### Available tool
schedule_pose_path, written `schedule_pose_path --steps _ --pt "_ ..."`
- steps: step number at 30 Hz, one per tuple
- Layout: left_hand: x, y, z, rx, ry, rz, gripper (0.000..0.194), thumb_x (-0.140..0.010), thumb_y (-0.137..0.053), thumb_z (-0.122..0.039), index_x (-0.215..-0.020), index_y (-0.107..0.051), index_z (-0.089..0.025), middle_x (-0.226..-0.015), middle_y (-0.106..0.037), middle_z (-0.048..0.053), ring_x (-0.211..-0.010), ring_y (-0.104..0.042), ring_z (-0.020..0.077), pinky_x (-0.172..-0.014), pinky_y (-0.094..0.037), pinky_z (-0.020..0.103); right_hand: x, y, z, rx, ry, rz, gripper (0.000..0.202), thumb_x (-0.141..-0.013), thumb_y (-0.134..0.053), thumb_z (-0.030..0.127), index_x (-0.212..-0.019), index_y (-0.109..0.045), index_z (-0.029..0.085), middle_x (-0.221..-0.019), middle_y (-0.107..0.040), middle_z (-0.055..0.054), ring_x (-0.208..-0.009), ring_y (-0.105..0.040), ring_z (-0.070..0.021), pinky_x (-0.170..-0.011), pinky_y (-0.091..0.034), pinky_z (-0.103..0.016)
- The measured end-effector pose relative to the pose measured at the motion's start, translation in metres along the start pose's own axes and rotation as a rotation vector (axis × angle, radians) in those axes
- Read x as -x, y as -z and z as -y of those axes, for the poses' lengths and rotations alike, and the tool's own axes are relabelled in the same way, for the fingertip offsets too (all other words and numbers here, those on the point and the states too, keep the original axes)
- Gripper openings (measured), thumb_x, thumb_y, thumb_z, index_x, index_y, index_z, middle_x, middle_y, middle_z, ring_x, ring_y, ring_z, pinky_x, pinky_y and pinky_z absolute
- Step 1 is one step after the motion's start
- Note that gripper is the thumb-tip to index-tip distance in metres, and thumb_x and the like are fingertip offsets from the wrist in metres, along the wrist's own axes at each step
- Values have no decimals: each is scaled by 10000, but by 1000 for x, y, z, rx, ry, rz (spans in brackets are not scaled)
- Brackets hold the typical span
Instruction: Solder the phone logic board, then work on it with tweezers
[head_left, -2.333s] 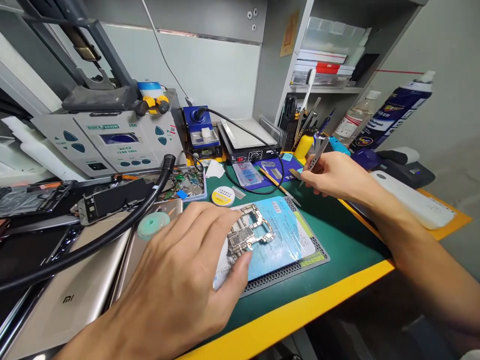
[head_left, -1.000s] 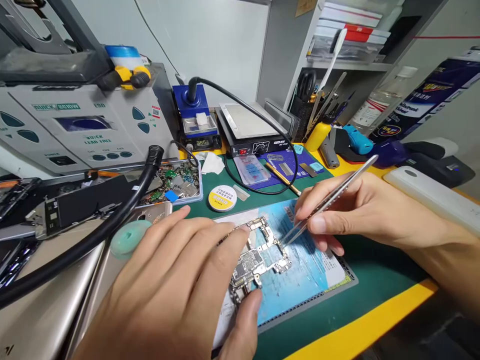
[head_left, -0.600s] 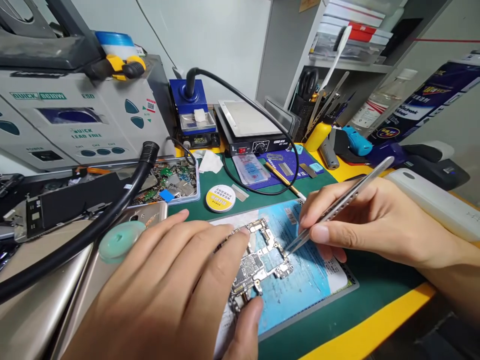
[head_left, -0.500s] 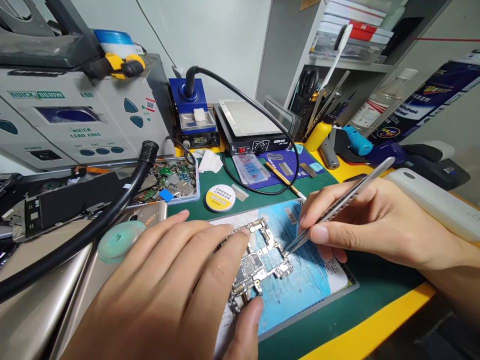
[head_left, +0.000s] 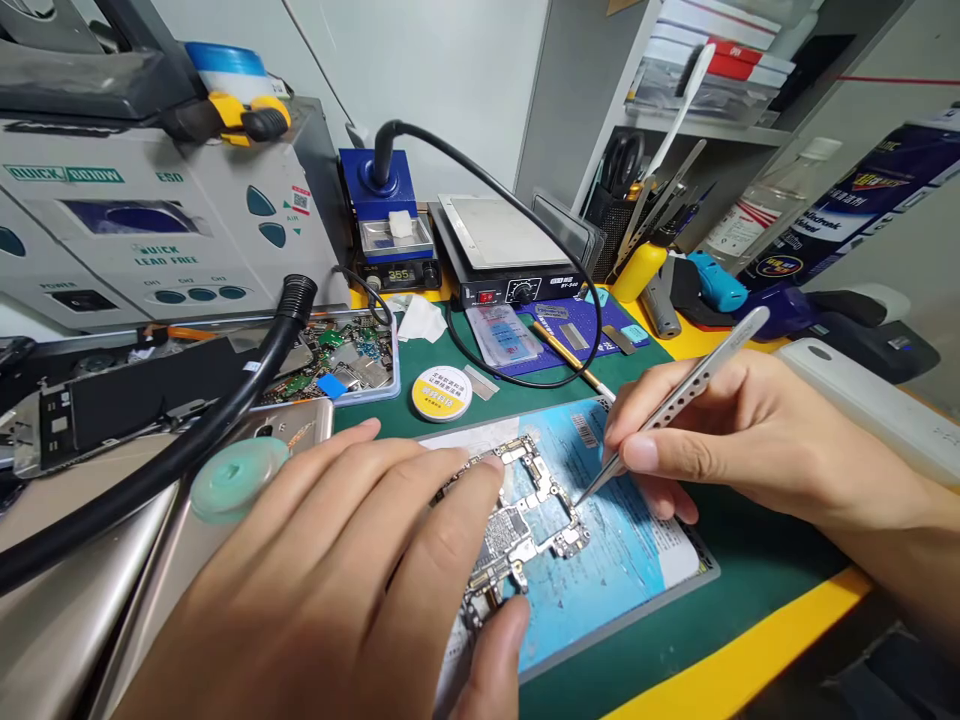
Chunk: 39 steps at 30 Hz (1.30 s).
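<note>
A green work mat [head_left: 675, 590] carries a blue-printed pad [head_left: 600, 560], and on that pad lies the phone circuit board [head_left: 517, 525]. The left hand [head_left: 337, 600] spreads flat over the board's left side, fingertips and thumb pinning its edges. The right hand [head_left: 742, 440], just right of the board, pinches metal tweezers [head_left: 675, 405], their tips at its right edge.

The left hand [head_left: 330, 590] hides the circuit board's [head_left: 525, 520] left part.

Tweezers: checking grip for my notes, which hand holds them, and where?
Right hand pinches the tweezers mid-shaft; left hand steadies the circuit board.
</note>
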<state>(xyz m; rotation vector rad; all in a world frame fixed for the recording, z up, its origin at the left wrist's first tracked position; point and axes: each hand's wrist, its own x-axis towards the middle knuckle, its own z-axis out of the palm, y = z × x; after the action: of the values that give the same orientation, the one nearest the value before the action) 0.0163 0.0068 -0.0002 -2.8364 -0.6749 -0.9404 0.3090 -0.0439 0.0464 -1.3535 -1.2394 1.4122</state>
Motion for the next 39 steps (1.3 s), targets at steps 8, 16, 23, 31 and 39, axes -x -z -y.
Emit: schedule_pose_path --steps 8,16,23,31,39 --pt "2 -5 -1 55 84 -15 371 -928 -663 -367 -1285 -639 -272 -1156 -761 60 -1166 -683 330 -1139 -509 527 -2 0 -2 -45 -26 -19 119 -785 -990 234 -827 -880 239 -571 -749 -17 -457 -701 -154 -440 -576 -188" --pt "3 -17 -6 124 137 -11 414 -904 -716 -446 -1288 -672 -296 -1145 -760 67 -1217 -716 352 -1070 -637 528 -1 -2 2 8 -26 -33 141 -758 -1005 252 -805 -872 251 -585 -741 -15 -461 -689 -152 -434 -575 -187" --pt "1 -18 -6 109 125 -38 395 -903 -717 -438 -1273 -677 -306 -1130 -765 50 -1214 -725 349 -1058 -650 529 0 0 1 -2 -12 -35 111 -793 -992 251 -815 -884 254 -628 -749 -21 -478 -700 -153 -447 -594 -201" --pt "-1 -13 -8 93 109 -65 393 -907 -715 -432 -1282 -672 -324 -1113 -768 26 -1187 -737 341 -1029 -657 520 1 6 -4 -7 89 -81 60 -912 -917 303 -877 -892 262 -660 -760 -10 -531 -708 -140 -483 -597 -190" --pt "3 0 1 -41 167 -94 432 -987 -660 -393 -1378 -634 -212 -1310 -754 32 -1209 -684 296 -1273 -409 462 11 -10 4 90 159 -81 143 -803 -981 203 -858 -924 322 -692 -793 -11 -515 -699 -125 -484 -587 -180"
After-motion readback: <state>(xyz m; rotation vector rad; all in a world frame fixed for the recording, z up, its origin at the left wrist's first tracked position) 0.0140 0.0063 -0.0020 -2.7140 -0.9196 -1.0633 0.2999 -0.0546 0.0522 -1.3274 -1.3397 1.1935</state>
